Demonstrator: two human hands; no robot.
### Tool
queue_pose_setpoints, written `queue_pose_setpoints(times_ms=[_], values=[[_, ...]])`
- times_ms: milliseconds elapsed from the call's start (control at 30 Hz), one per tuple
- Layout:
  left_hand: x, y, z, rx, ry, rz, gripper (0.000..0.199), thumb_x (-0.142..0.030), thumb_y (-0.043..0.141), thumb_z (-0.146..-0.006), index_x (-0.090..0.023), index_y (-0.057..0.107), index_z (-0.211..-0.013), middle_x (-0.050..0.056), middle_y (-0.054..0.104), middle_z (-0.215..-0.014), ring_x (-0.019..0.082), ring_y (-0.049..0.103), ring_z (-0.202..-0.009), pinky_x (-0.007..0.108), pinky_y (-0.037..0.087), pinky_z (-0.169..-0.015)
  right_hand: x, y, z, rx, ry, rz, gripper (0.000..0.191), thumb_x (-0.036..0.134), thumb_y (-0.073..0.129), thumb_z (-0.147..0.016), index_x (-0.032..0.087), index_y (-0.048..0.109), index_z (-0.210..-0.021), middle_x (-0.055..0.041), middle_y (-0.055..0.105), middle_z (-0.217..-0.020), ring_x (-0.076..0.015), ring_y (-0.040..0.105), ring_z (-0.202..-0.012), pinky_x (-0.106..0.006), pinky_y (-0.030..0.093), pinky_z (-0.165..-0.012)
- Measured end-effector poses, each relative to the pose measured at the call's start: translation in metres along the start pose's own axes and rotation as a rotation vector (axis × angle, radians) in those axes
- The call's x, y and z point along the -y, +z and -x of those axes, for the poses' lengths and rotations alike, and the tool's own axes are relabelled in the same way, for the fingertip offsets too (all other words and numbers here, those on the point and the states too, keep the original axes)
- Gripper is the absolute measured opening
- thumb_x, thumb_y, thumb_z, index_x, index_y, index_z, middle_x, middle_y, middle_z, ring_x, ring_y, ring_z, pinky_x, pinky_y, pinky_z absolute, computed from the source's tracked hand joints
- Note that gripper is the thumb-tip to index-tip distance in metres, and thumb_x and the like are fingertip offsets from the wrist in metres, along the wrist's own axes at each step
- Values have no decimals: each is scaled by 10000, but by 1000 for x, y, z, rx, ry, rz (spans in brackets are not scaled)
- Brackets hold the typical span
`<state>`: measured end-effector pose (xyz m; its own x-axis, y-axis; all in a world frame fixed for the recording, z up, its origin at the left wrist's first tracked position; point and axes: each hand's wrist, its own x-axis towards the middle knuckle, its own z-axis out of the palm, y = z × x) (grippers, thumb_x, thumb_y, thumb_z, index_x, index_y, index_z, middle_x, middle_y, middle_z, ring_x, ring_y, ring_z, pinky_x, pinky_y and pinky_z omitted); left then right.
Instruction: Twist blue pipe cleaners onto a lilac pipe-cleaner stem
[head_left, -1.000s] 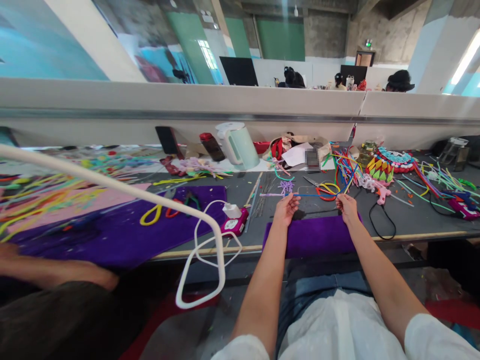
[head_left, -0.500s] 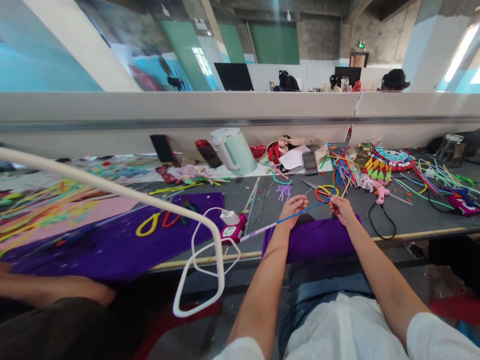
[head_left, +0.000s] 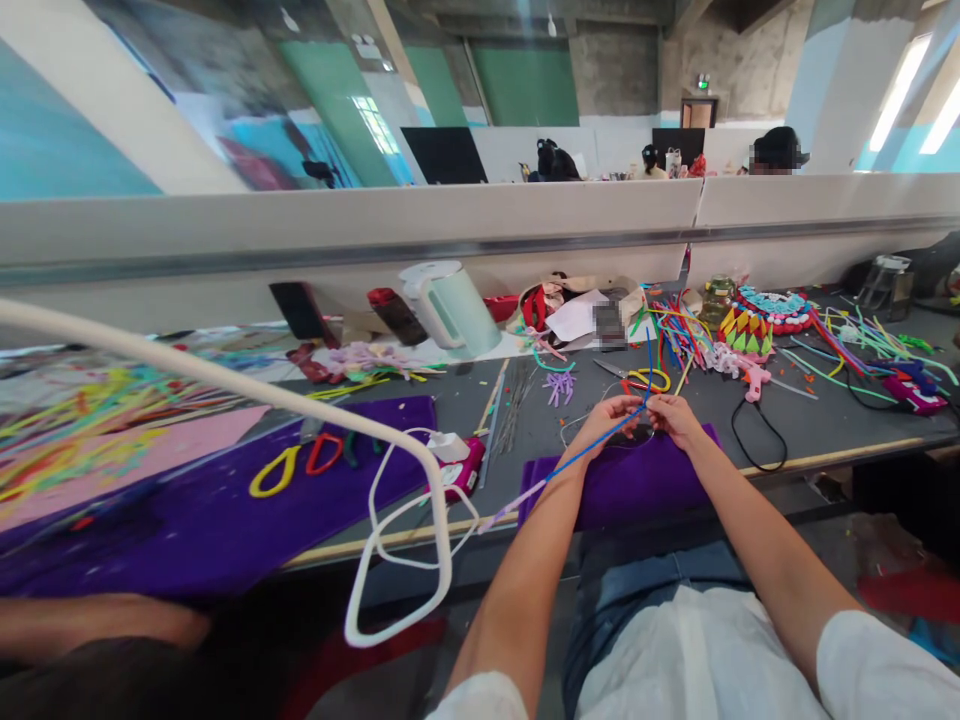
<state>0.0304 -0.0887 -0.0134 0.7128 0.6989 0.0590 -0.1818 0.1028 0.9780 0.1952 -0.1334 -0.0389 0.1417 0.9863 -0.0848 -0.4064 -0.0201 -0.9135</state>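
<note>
My left hand (head_left: 613, 418) pinches a long blue pipe cleaner (head_left: 581, 455), which slants down over my left forearm to a pale purple end (head_left: 510, 505). Close against it, my right hand (head_left: 676, 416) has its fingertips closed on the same blue pipe cleaner, where one length stands upright. A pale yellow stick (head_left: 684, 378) sticks up by my right fingers. Thin wire (head_left: 568, 425) curves out near the left hand. Both hands are above a folded purple cloth (head_left: 645, 485). Just behind them lie scissors with yellow and red handles (head_left: 651, 379).
A white lamp arm (head_left: 225, 370) crosses the left side. Behind stand a pale green kettle (head_left: 454, 308) and a dark red bottle (head_left: 396, 315). A pink glue gun (head_left: 754, 378), bundled pipe cleaners (head_left: 679, 330) and a power strip (head_left: 466, 470) lie about. Someone's arm (head_left: 105, 622) is at lower left.
My hands have come together from a small gap, the right moving left and the left moving right. A blue length now stands upright between them. The view has shifted slightly right.
</note>
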Motion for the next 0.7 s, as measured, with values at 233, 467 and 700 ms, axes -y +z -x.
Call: queue_pose_setpoints(times_ms=[233,467,700], values=[[-2,-1,5,36,-106,143,440,-323,705,-686,-128,603,-1068,99,654,-847,142,613,-641,245,492,-566,1,1,2,68,51,43,245,338,752,-544,162,622,-653,34,594,-509,-67,495,-399,-171,389,-392],[6,-6,4,48,-81,68,432,-147,738,-602,-131,632,-1021,69,656,-854,131,605,-648,247,495,-578,-1,1,3,148,56,123,215,325,733,-574,153,617,-631,26,598,-518,-58,481,-391,-161,383,-387],[7,-7,4,-11,-69,43,385,-143,724,-590,-130,652,-968,88,672,-910,142,622,-677,236,485,-573,-1,3,4,152,37,150,206,312,721,-597,158,593,-643,39,586,-522,-56,484,-403,-159,391,-402]])
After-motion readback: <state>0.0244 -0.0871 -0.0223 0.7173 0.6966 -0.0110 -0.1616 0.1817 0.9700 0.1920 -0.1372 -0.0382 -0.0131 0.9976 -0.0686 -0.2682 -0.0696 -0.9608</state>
